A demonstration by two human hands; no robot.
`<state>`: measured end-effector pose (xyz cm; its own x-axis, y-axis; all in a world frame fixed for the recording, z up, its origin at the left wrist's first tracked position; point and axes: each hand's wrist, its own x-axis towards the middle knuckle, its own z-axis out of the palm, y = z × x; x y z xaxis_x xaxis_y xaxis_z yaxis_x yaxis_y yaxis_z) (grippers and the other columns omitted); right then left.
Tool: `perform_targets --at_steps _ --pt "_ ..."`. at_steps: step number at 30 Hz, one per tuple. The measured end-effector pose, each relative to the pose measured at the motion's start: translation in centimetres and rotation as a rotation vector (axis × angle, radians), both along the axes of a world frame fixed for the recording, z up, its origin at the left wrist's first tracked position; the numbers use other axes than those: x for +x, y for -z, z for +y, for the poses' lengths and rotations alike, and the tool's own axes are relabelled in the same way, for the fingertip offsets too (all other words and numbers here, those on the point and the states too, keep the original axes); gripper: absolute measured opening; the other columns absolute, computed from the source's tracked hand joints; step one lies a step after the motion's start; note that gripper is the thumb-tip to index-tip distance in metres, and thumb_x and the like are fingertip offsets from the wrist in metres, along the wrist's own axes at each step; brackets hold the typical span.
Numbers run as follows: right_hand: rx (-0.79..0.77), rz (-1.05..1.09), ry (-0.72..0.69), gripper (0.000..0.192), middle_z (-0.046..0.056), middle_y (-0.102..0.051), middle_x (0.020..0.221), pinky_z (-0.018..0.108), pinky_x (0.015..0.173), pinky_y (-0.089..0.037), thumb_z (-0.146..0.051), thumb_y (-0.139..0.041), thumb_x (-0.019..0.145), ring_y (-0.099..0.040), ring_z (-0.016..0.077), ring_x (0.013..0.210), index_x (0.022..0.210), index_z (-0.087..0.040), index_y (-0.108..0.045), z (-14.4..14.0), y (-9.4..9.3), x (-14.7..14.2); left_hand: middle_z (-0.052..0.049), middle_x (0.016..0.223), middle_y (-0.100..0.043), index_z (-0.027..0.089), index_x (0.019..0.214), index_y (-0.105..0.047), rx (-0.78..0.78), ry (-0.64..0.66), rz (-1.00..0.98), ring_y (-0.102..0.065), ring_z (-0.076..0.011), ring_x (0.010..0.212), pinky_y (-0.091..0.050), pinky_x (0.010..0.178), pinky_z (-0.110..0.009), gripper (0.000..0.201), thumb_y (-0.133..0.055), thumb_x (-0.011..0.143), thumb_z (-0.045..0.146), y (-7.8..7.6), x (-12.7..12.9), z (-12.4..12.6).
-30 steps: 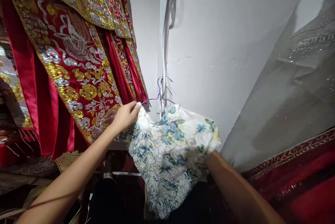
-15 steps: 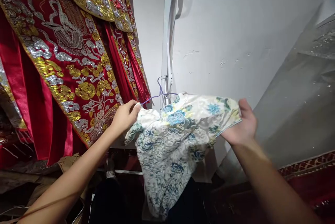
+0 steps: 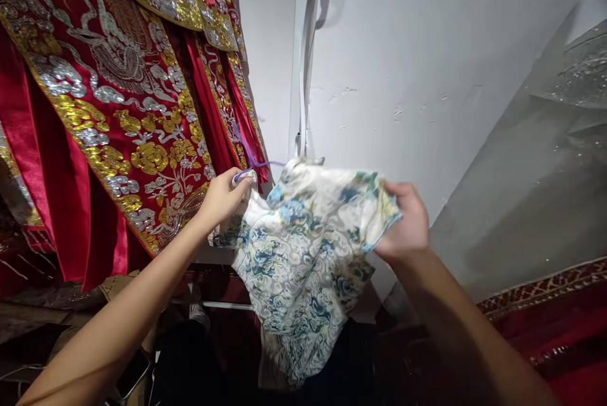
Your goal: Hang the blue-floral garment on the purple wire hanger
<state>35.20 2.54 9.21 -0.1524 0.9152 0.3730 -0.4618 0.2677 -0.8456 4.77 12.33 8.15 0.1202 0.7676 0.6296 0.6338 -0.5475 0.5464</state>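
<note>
A short-sleeved white shirt [image 3: 294, 267] with a blue, green and yellow floral print hangs in front of me, its lower part creased and gathered. A thin purple hanger [image 3: 265, 164] shows at its neckline, tilted left, with the hook blurred. My left hand [image 3: 225, 199] is closed at the left shoulder, pinching the hanger's end together with the fabric. On the other side my right hand [image 3: 406, 221] is closed on the right sleeve, thumb on top and the remaining fingers partly behind the cloth.
Red costumes [image 3: 137, 96] with gold and silver sequin embroidery hang at the left. Ahead is a white wall [image 3: 393, 52] with a cable [image 3: 303, 77] running down it. Grey translucent sheeting [image 3: 521, 184] covers the right side. A phone-like object [image 3: 133, 374] lies low at the left.
The hanger has swung left, its hook moving away from the cable towards the red costumes. My right hand has moved left with the sleeve, and the shirt's top has bunched inward.
</note>
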Motion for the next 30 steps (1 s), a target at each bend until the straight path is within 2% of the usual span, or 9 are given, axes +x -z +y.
perform_targets --at_steps 3,5,8,10,13,17,20,25,30 --pt "-0.008 -0.294 -0.485 0.046 0.011 -0.075 0.097 0.037 0.076 -0.058 -0.052 -0.057 0.084 -0.07 0.0224 0.078 0.108 -0.015 -0.069 -1.8 1.3 -1.0 -0.003 0.08 -0.066 0.018 0.089 -0.064 -0.089 0.234 -0.172 -0.061 -0.0182 0.073 -0.044 0.067 -0.028 0.031 -0.051 0.096 0.045 0.9 0.4 -1.1" --pt "0.026 -0.57 -0.573 0.049 0.014 -0.073 0.111 0.041 0.092 -0.054 -0.054 -0.055 0.09 -0.07 0.0255 0.097 0.116 -0.014 -0.068 -2.5 2.2 -1.5 -0.004 0.085 -0.068 0.017 0.096 -0.064 -0.124 0.362 -0.262 -0.064 -0.0185 0.08 -0.048 0.074 -0.029 0.03 -0.052 0.097 0.044 1.5 1.0 -2.2" --pt "0.192 -0.944 -0.122 0.062 0.014 -0.057 0.143 0.052 0.11 -0.042 -0.053 -0.062 0.089 -0.055 0.0323 0.13 0.142 -0.023 -0.051 -2.0 4.4 -2.5 -0.005 0.087 -0.068 0.018 0.103 -0.064 -0.136 0.471 -0.339 -0.064 -0.0174 0.082 -0.05 0.078 -0.029 0.028 -0.055 0.097 0.043 1.8 2.8 -4.8" --pt "0.383 -1.108 0.2 0.094 0.017 -0.037 0.159 0.06 0.117 -0.031 -0.054 -0.074 0.078 -0.037 0.0388 0.144 0.156 -0.024 -0.03 -1.1 6.8 -3.7 -0.005 0.088 -0.069 0.018 0.107 -0.064 -0.153 0.586 -0.395 -0.065 -0.0173 0.084 -0.05 0.082 -0.03 0.026 -0.056 0.097 0.041 2.0 4.8 -7.1" --pt "0.683 -1.186 0.323 0.119 0.027 -0.032 0.157 0.062 0.119 -0.027 -0.048 -0.079 0.066 -0.031 0.0452 0.146 0.158 -0.011 -0.014 0.2 11.3 -5.9 -0.006 0.091 -0.071 0.018 0.105 -0.065 -0.236 0.718 -0.549 -0.067 -0.0185 0.09 -0.051 0.088 -0.031 0.025 -0.056 0.098 0.041 2.6 8.2 -10.5" --pt "0.735 -1.043 0.657 0.123 0.03 -0.034 0.153 0.062 0.109 -0.041 -0.044 -0.074 0.068 -0.039 0.046 0.14 0.158 -0.01 0.004 0.3 14.9 -7.5 -0.007 0.096 -0.072 0.018 0.093 -0.066 -0.417 0.706 -0.901 -0.069 -0.0188 0.092 -0.052 0.093 -0.033 0.03 -0.05 0.1 0.043 2.9 11.5 -12.4" --pt "0.849 -1.022 0.764 0.124 0.028 -0.029 0.156 0.065 0.111 -0.036 -0.048 -0.071 0.07 -0.034 0.0472 0.142 0.159 -0.011 0.007 -0.8 14.0 -6.7 -0.005 0.093 -0.071 0.02 0.097 -0.063 -0.545 0.801 -1.133 -0.07 -0.0174 0.087 -0.053 0.093 -0.034 0.022 -0.054 0.097 0.04 2.1 11.9 -11.3" --pt "0.948 -1.21 0.619 0.117 0.022 -0.022 0.162 0.068 0.116 -0.023 -0.054 -0.073 0.068 -0.027 0.0471 0.146 0.16 -0.016 -0.012 -3.4 10.7 -4.6 -0.004 0.095 -0.071 0.02 0.105 -0.061 -0.714 0.882 -1.283 -0.071 -0.0156 0.089 -0.053 0.092 -0.03 0.014 -0.052 0.097 0.028 0.7 10.8 -9.5" --pt "0.883 -1.264 0.677 0.102 0.02 -0.038 0.151 0.06 0.105 -0.039 -0.031 -0.072 0.068 -0.042 0.0424 0.134 0.158 -0.022 -0.024 -3.9 10.2 -4.0 -0.01 0.111 -0.072 0.017 0.105 -0.063 -0.862 0.907 -1.235 -0.07 -0.019 0.109 -0.047 0.107 -0.033 0.014 -0.06 0.092 0.019 0.5 11.0 -9.2"
